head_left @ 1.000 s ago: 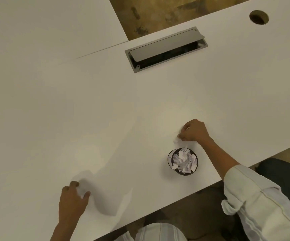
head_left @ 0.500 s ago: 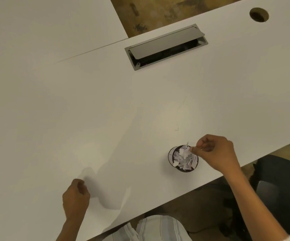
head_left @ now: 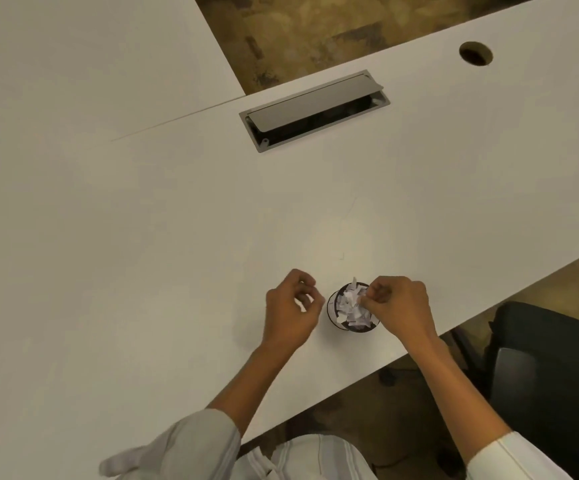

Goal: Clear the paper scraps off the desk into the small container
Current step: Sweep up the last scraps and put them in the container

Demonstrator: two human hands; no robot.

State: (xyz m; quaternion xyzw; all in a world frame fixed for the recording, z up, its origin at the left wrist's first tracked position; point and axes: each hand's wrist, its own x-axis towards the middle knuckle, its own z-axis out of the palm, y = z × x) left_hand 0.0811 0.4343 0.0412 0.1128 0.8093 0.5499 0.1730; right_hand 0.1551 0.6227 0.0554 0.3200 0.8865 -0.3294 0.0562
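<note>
A small dark round container [head_left: 331, 311] stands near the desk's front edge, heaped with white paper scraps [head_left: 348, 304]. My right hand [head_left: 400, 306] is at its right rim, fingertips pinched together on a paper scrap over the heap. My left hand [head_left: 290, 311] hovers just left of the container, apart from it, fingers curled around a small white paper scrap [head_left: 303, 304]. A tiny pale fleck [head_left: 343, 257] lies on the white desk [head_left: 142, 254] just beyond the container.
A grey cable hatch [head_left: 316, 109] with its lid half open is set in the desk further back. A round cable hole [head_left: 475, 53] is at far right. A black chair [head_left: 551, 362] stands beyond the desk's front edge, right.
My left hand has moved from the desk's lower left across to the container's left side. My right hand brought its scrap from the desk onto the heap.
</note>
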